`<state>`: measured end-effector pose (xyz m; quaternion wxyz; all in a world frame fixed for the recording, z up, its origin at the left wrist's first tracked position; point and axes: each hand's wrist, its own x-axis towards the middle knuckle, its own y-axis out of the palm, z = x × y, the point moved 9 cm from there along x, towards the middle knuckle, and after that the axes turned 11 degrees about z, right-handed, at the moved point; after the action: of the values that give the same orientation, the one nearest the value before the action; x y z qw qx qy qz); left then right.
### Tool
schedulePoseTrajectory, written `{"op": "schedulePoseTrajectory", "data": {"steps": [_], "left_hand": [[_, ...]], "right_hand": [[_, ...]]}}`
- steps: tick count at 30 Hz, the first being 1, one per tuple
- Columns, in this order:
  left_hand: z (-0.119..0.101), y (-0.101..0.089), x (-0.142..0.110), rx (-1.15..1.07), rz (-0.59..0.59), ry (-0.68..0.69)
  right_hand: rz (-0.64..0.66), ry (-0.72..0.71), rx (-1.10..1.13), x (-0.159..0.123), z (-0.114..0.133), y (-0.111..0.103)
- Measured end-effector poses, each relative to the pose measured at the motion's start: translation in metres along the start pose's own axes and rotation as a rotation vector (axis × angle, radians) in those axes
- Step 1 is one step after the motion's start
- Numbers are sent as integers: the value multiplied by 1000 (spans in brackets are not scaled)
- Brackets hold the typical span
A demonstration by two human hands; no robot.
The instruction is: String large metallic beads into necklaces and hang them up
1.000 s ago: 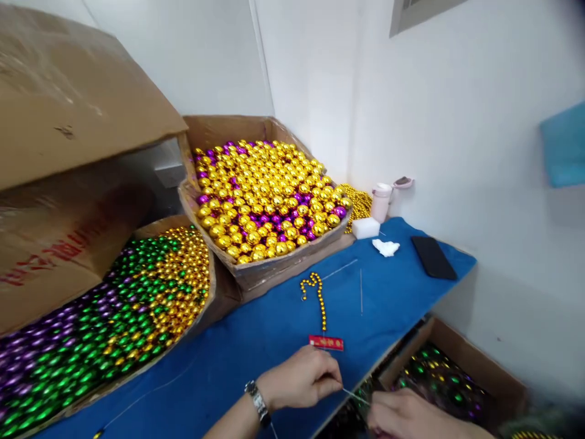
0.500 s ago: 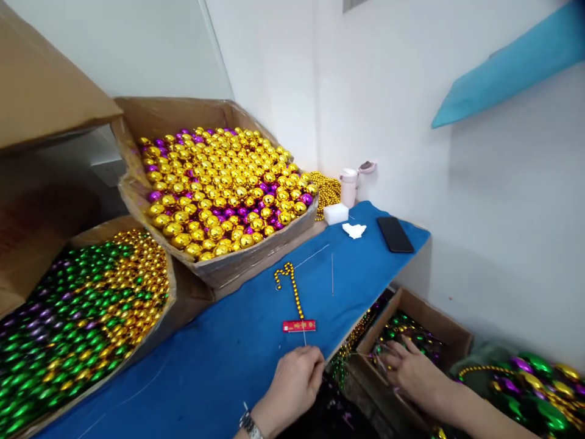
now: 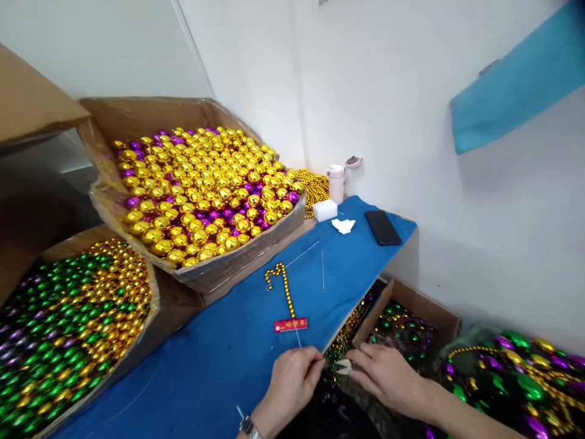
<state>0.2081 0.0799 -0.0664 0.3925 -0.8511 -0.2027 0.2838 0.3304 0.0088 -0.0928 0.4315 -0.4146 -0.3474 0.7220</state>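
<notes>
My left hand (image 3: 295, 377), with a watch at the wrist, pinches a thin white string (image 3: 298, 336) at the table's front edge. The string runs up past a small red packet (image 3: 290, 324) to a short strand of gold beads (image 3: 287, 286) lying on the blue cloth. Just right of it, my right hand (image 3: 388, 375) is closed around thread snips (image 3: 343, 367). Their blades are parted and point at the left hand's fingertips, a small gap away. Most of the snips' handle is hidden by my fingers.
A carton of large gold and purple beads (image 3: 205, 189) stands behind the blue cloth (image 3: 219, 360); another with green, gold and purple beads (image 3: 82, 311) is at left. A phone (image 3: 382, 227), pink bottle (image 3: 336, 183) and needle (image 3: 323, 271) lie farther back. Below right sits a bead box (image 3: 448, 317).
My right hand let go of the string, reached down right to the bead box, and came back holding thread snips. My left hand kept its pinch on the string. The view turned right.
</notes>
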Motion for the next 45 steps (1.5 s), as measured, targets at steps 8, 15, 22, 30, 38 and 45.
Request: {"op": "schedulePoseTrajectory", "data": {"steps": [8, 15, 22, 30, 38, 45], "left_hand": [[0, -3, 2, -20, -10, -15], [-5, -5, 3, -39, -3, -9], [-10, -44, -16, -75, -164, 72], [23, -219, -42, -912, -784, 258], [67, -299, -143, -1019, -1155, 334], [139, -165, -173, -1103, -1027, -80]], "right_hand": [[-33, 1, -42, 16, 9, 5], [-43, -1, -112, 22, 9, 8], [-54, -15, -191, 9, -3, -13], [-255, 16, -348, 43, -17, -76], [-333, -64, -526, 82, -17, -84], [-350, -160, -640, 101, 31, -74]]}}
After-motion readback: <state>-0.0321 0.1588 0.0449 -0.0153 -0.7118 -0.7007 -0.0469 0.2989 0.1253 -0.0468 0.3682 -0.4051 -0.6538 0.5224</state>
